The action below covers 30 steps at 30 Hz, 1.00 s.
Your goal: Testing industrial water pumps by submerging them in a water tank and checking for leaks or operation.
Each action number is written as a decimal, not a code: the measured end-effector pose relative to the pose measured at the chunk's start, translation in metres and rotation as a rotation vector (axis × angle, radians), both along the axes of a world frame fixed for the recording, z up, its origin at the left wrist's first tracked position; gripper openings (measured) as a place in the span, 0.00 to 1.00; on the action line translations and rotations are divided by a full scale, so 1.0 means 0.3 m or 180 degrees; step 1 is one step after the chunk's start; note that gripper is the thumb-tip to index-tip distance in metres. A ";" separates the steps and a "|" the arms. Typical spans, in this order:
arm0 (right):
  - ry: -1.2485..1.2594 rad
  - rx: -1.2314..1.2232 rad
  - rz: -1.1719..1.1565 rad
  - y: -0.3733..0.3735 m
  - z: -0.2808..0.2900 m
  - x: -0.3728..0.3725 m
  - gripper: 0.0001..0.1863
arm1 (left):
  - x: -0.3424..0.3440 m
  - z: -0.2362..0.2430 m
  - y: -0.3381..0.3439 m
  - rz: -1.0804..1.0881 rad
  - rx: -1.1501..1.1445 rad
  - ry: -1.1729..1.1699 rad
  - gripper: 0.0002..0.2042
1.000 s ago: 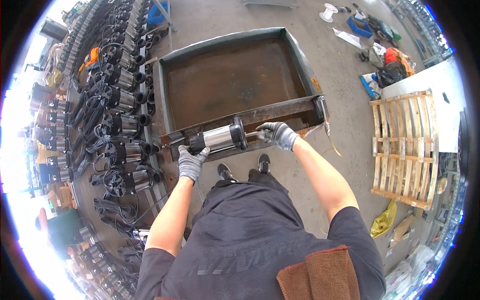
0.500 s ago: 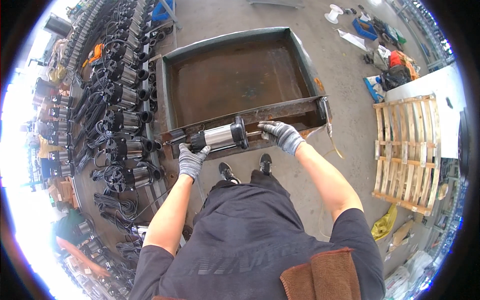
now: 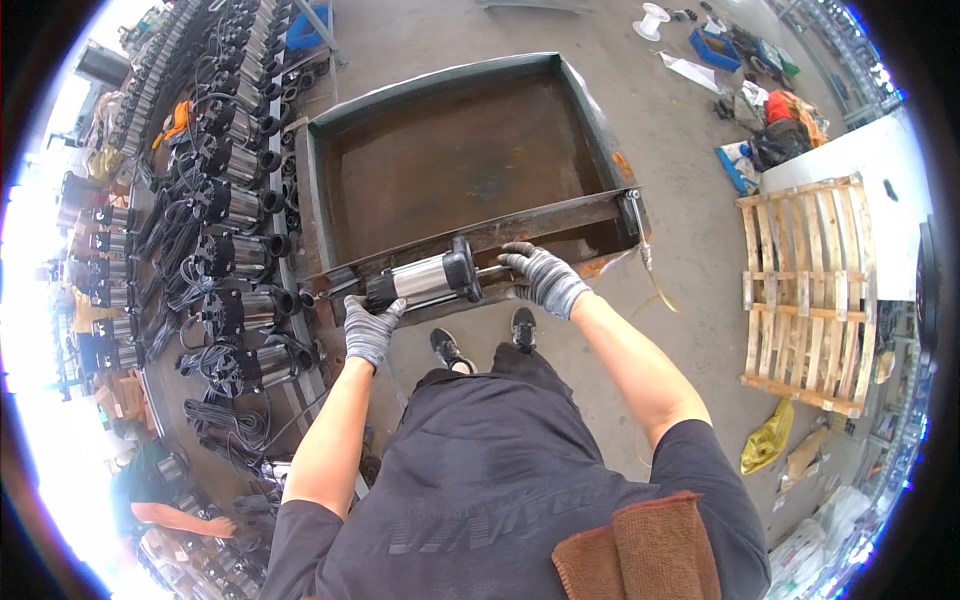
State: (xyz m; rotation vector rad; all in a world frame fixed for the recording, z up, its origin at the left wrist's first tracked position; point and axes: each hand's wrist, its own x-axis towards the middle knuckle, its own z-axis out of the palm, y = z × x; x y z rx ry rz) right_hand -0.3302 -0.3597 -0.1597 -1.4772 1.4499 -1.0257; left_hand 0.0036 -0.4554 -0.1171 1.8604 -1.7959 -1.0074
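A submersible pump (image 3: 425, 279) with a silver cylindrical body and black ends lies on its side along the near ledge of a metal tank (image 3: 612, 150). My left hand (image 3: 370, 333), in a grey knit glove, grips the pump's left black end, its thumb against the silver casing. From the pump's right black end sticks out a short metal rod (image 3: 492, 270). My gloved right hand (image 3: 548, 280) has its fingers curled around the rod's outer end; the fingertips partly hide what lies between them.
Rows of similar pumps (image 3: 232, 258) with coiled black cables stand on my left. A wooden pallet (image 3: 808, 290) leans at the right. A thin hose (image 3: 651, 268) hangs from the tank's right corner. Another person's arm (image 3: 185, 520) reaches over pumps at lower left.
The whole view has shifted slightly, moving the tank and pump a little left in the picture. My right thumb now shows below the rod. At lower left, the other person's arm has moved.
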 end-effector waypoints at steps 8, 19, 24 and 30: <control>-0.1525 0.2041 -0.0521 -0.073 0.076 -0.019 0.18 | -0.004 -0.014 0.004 -0.0004 -0.0047 0.0146 0.30; 0.1108 0.0963 -0.1500 -0.036 0.118 -0.041 0.24 | 0.016 -0.043 -0.003 0.0051 -0.0020 0.0027 0.29; 0.2021 0.0709 -0.3635 0.212 0.070 -0.395 0.17 | -0.008 0.002 0.001 0.0057 0.0016 0.0062 0.29; 0.1227 0.2091 -0.2918 0.239 -0.086 -0.596 0.34 | -0.014 -0.019 -0.008 0.0033 0.0005 0.0223 0.29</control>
